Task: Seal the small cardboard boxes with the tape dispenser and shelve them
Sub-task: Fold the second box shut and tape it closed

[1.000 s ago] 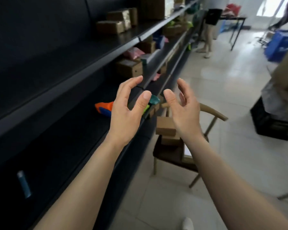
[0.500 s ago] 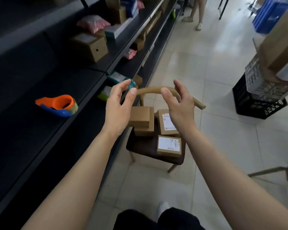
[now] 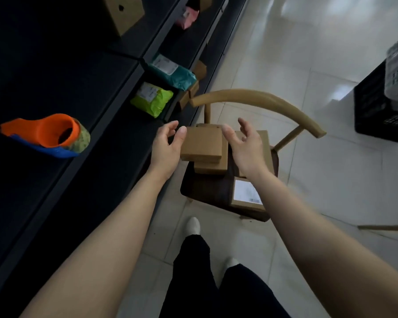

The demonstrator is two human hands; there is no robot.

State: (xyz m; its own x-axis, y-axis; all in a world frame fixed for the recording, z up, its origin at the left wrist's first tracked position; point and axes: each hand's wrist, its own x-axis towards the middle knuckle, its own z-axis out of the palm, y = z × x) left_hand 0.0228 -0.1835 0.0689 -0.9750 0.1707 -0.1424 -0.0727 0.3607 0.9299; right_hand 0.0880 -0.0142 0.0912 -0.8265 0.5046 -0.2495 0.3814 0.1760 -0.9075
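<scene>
- While both hands flank the stack, neither grips anything: left hand (image 3: 168, 145) and right hand (image 3: 244, 145) are spread, fingers loosely curved, palms roughly facing each other.
- top box (image 3: 202, 143), plain brown cardboard with its top flat, sits between them. The left thumb is just beside its left edge and the right thumb overlaps its right edge. Can't tell if either one touches.
- It rests skewed on a second box (image 3: 210, 167), toward the rear left of the chair seat (image 3: 205, 189).
- third box (image 3: 263, 138) is near the seat's rear right edge, mostly hidden behind the right hand.
- labelled box (image 3: 247, 195) lies at the seat's front right corner, white label up, partly under the right forearm.
- Curved wooden backrest (image 3: 262, 99) arcs round the far side of the seat.
- tape dispenser (image 3: 48, 134), orange over blue with a roll mounted, lies on the dark shelf (image 3: 101, 92) to the left, back from the front edge and well apart from both hands.
- On a lower shelf level near the front edge, a green parcel (image 3: 153, 98) sits with a teal parcel (image 3: 172, 72) just behind it.
- black crate (image 3: 377, 106) stands on the tiled floor (image 3: 285, 53) at far right.
- Dark trouser legs (image 3: 193, 271) and light shoes show at bottom centre, just in front of the chair.
</scene>
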